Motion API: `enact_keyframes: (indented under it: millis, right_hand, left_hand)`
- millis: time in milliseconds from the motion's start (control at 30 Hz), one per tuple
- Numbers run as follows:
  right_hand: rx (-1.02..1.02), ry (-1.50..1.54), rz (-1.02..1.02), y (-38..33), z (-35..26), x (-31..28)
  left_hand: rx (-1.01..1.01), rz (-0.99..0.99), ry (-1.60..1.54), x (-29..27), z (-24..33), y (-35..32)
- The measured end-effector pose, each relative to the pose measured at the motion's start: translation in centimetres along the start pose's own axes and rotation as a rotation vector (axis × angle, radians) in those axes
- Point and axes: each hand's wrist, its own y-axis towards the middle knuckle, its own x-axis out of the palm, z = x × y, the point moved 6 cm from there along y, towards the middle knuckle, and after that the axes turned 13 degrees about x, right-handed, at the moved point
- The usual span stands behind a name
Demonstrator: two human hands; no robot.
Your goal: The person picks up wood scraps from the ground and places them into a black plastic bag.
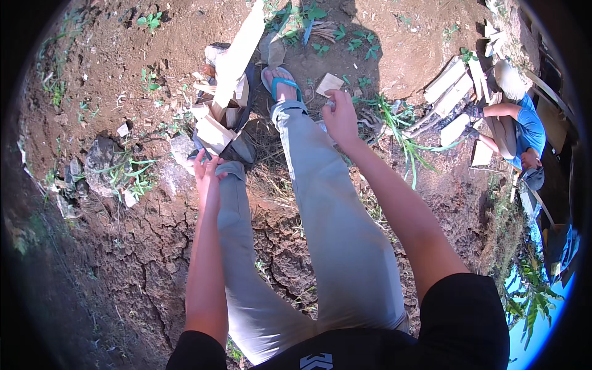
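Observation:
Small pale wood blocks [213, 132] lie piled in a dark, low-sided container [245, 105] by my left foot, its exact kind unclear. A long pale plank [239, 52] slants up out of the pile, its far part bright with glare. My left hand [208, 171] is at the near left corner of the pile, its fingers closed about a dark strip that looks like the container's edge. Beyond my right knee, my right hand [340, 120] is raised with bent fingers, a small greyish thing between them. A flat square wood piece [330, 85] lies on the soil just past it.
My sandalled foot [282, 85] stands right of the pile. Rocks [102, 166] lie at the left. On the right, a person in a blue shirt [531, 131] sits beside split wood boards [453, 86]. Green leaves [398, 120] grow between us on cracked brown soil.

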Motion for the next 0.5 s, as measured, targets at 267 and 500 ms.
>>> enact_keyframes:
  millis: [267, 500]
  right_hand:
    - [0.009, -0.663, 0.16, 14.6, 16.3, 8.2]
    - [0.013, -0.663, -0.053, 12.9, 13.1, 10.5]
  left_hand:
    - [-0.014, 0.065, 0.1, 1.3, -0.2, 1.2]
    - [-0.055, 0.227, 0.119, 2.6, 1.1, -1.1]
